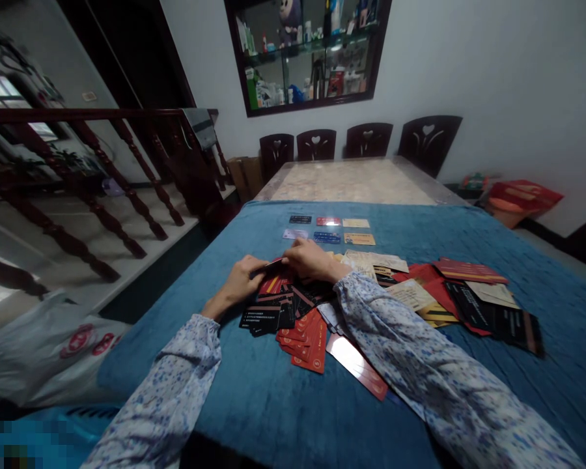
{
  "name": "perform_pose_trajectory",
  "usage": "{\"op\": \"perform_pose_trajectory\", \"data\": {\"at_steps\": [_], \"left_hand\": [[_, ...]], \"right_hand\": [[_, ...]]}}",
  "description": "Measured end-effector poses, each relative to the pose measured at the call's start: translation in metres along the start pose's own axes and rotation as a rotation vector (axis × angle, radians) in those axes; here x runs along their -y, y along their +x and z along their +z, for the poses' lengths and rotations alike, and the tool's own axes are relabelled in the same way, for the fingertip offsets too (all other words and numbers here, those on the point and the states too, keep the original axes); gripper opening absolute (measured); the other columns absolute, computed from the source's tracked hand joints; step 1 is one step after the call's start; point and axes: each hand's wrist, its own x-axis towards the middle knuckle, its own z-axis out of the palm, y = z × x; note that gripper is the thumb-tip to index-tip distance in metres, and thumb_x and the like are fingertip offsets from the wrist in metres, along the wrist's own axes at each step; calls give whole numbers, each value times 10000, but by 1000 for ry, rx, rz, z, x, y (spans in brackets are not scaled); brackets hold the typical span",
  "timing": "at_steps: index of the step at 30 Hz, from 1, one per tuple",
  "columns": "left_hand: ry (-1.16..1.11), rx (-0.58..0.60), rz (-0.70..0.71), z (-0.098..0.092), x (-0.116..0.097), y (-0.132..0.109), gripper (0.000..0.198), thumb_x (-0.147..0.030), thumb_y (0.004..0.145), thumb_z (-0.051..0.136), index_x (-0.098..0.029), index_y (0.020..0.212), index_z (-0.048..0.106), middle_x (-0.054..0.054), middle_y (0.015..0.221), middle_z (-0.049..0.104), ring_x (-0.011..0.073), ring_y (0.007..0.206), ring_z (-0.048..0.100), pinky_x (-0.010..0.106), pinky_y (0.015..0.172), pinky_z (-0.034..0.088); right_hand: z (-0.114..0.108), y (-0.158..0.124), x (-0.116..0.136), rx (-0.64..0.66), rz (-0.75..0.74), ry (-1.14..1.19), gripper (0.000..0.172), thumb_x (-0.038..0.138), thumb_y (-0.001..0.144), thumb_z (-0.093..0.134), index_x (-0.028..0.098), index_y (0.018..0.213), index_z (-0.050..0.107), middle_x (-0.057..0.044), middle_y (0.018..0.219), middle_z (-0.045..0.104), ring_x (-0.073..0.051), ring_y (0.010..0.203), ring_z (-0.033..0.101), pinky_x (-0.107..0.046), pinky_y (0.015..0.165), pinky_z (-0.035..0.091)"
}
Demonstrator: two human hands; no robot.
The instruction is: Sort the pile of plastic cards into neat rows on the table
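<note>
My left hand and my right hand meet over a heap of cards on a blue cloth. Together they pinch a dark red card at its two ends, fingers curled round it. Under the hands lie fanned black cards and red cards. Beyond my hands, several single cards lie in two neat rows. A wider spread of red, black and cream cards covers the cloth to the right.
A bare marble tabletop extends past the cloth, with dark wooden chairs along its far side. A wooden stair railing runs on the left. A white plastic bag sits at lower left. A wall cabinet holds bottles.
</note>
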Motion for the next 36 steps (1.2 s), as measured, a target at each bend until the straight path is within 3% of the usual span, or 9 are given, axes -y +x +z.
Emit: {"op": "perform_pose_trajectory", "data": {"at_steps": [10,15,19,25,31,36], "left_hand": [[-54,-173,-141,8,3,1,244,-253,844,594,-198,1004,770,66,1001,760,226,967,674,379,934,540],[-43,-194,-159,11,-1,1,210,-245,837,581,-190,964,739,57,963,744,216,936,671,367,908,534],[-64,-222,-168,13,-1,0,130,-245,815,595,-187,868,699,43,899,721,206,881,658,350,860,522],[-274,-268,-175,20,4,2,118,-289,795,664,-174,814,678,19,829,725,187,820,654,319,821,526],[-539,-264,-150,25,3,6,261,-310,753,728,-162,966,758,55,944,775,208,874,686,325,830,539],[-519,-329,-198,23,8,5,227,-338,714,779,-170,866,766,56,867,760,204,819,662,327,790,536]], "right_hand": [[1,-5,-1,44,51,59,171,271,937,621,187,1031,736,-101,996,699,-278,1106,528,-352,843,395],[2,-5,1,-15,70,90,198,348,926,657,173,979,731,-117,997,710,-288,1103,529,-369,850,411],[4,-4,2,-90,74,159,171,299,910,672,167,993,741,-114,1004,708,-269,1064,535,-373,876,427],[19,-1,-2,-188,25,292,101,244,893,694,183,949,752,-76,912,693,-245,1006,539,-357,854,428],[28,1,2,-201,29,358,99,240,919,657,174,948,726,-71,897,665,-225,977,554,-331,843,427],[24,2,5,-239,36,344,129,237,949,618,178,1028,701,-71,944,662,-202,935,565,-319,848,423]]}}
